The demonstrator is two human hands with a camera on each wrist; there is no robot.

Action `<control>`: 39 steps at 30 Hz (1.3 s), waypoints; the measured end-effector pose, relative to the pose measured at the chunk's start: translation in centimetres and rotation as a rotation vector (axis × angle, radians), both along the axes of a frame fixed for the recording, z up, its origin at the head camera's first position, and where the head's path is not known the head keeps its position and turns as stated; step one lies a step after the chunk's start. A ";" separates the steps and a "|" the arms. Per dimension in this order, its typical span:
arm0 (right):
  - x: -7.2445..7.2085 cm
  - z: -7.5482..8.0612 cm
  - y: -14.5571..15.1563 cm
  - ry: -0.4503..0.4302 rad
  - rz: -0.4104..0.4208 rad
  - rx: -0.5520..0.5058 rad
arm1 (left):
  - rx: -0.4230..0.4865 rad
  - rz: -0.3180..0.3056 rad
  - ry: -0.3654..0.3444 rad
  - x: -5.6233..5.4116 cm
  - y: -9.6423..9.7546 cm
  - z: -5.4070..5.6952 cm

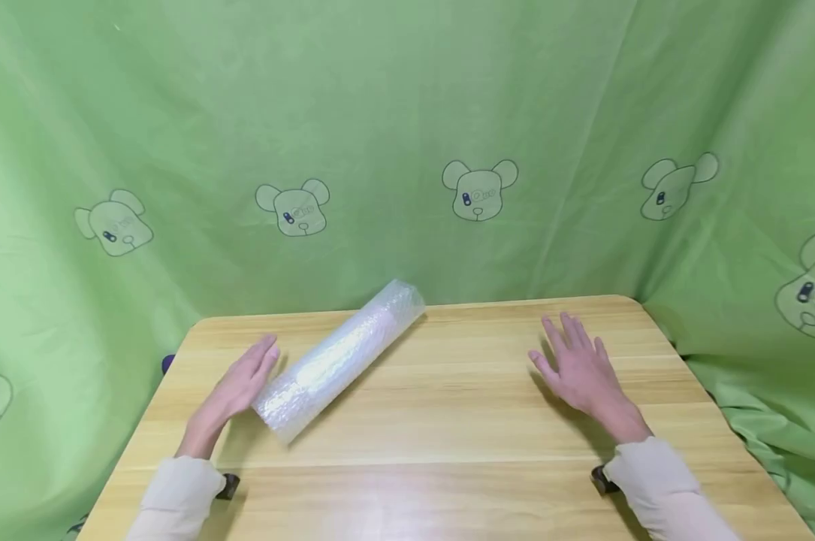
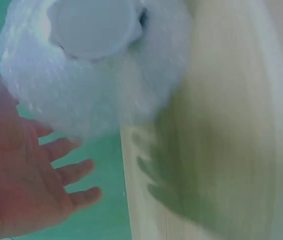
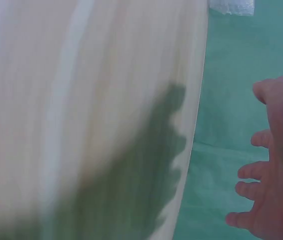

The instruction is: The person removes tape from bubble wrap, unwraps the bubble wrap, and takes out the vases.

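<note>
A roll of bubble wrap (image 1: 339, 361) lies slantwise on the wooden table, its far end by the back edge. Just left of its near end is my left hand (image 1: 238, 383), fingers straight and holding nothing; whether it touches the roll I cannot tell. In the left wrist view the roll's end (image 2: 91, 100) shows a pale round core, with the left hand (image 2: 26, 170) beside it. Over the right part of the table my right hand (image 1: 583, 372) hovers with fingers spread, well away from the roll. The right wrist view shows that hand (image 3: 281, 175) holding nothing.
The wooden table (image 1: 448, 436) has rounded back corners. Green curtains (image 1: 393, 135) printed with mouse-like faces hang behind it and at both sides. A small dark purple thing (image 1: 167, 364) shows at the table's left edge.
</note>
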State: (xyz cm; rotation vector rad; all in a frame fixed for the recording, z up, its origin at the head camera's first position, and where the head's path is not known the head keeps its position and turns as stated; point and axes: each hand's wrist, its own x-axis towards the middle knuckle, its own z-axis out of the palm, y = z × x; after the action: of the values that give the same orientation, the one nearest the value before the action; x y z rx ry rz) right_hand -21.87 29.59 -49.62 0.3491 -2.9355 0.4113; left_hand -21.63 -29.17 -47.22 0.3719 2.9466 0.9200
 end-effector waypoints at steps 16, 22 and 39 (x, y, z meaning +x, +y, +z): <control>1.7 -0.3 -3.1 -0.102 -0.009 -0.278 | 0.225 -0.075 -0.182 -0.6 2.6 0.4; 1.6 -0.8 -5.9 -0.148 0.011 -0.401 | 0.248 -0.083 -0.239 -0.8 2.5 0.3; 1.4 -0.4 -12.0 -0.272 -0.024 -0.584 | 0.373 -0.135 -0.372 -0.9 2.4 -0.3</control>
State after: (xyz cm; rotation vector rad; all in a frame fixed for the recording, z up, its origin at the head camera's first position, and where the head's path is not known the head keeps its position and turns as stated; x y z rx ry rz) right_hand -20.49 17.61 -50.00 0.1857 -2.8744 1.3588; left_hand -22.53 -26.82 -47.55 0.3569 2.3850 1.3515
